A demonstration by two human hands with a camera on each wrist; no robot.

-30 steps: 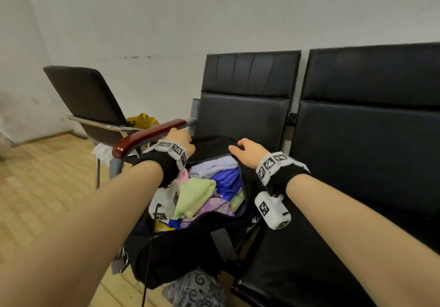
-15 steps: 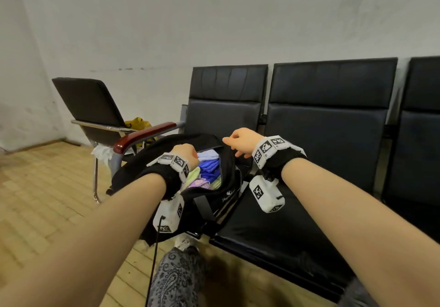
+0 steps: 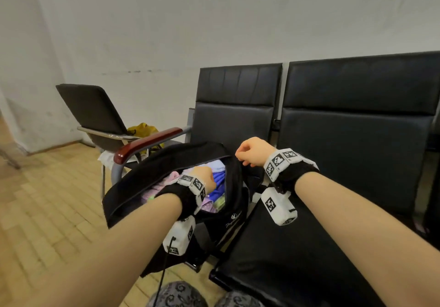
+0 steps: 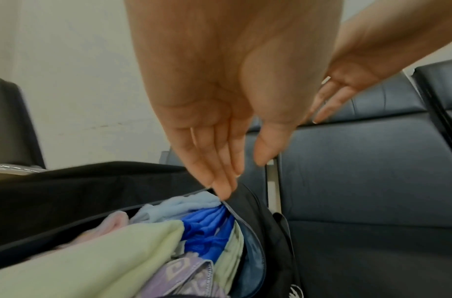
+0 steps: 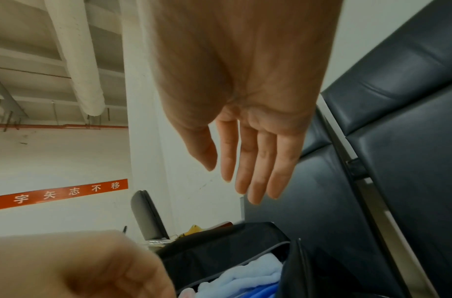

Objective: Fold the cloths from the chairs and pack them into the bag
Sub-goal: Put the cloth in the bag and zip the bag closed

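A black bag (image 3: 166, 164) lies on the leftmost seat of the chair row, its mouth partly open. Folded cloths fill it: a blue cloth (image 4: 207, 227), a light blue cloth (image 4: 184, 203), a pale green cloth (image 4: 104, 262), plus pink and purple ones. My left hand (image 3: 204, 175) is at the mouth, and its straight fingers (image 4: 224, 189) touch the zip edge of the bag (image 4: 66, 191). My right hand (image 3: 250, 152) hovers just above the bag's right rim; in the right wrist view my right hand (image 5: 232, 179) is relaxed and holds nothing.
A black seat (image 3: 309, 247) lies to the right of the bag. A wooden armrest (image 3: 147, 144) runs along the bag's left side. A separate chair (image 3: 95, 111) with a yellow thing (image 3: 142, 129) stands at the back left. My patterned knees (image 3: 178, 294) are below.
The bag's flap has come over the cloths and the mouth is narrower. My left hand moved from the far rim to the mouth, and my right hand lifted off the rim.
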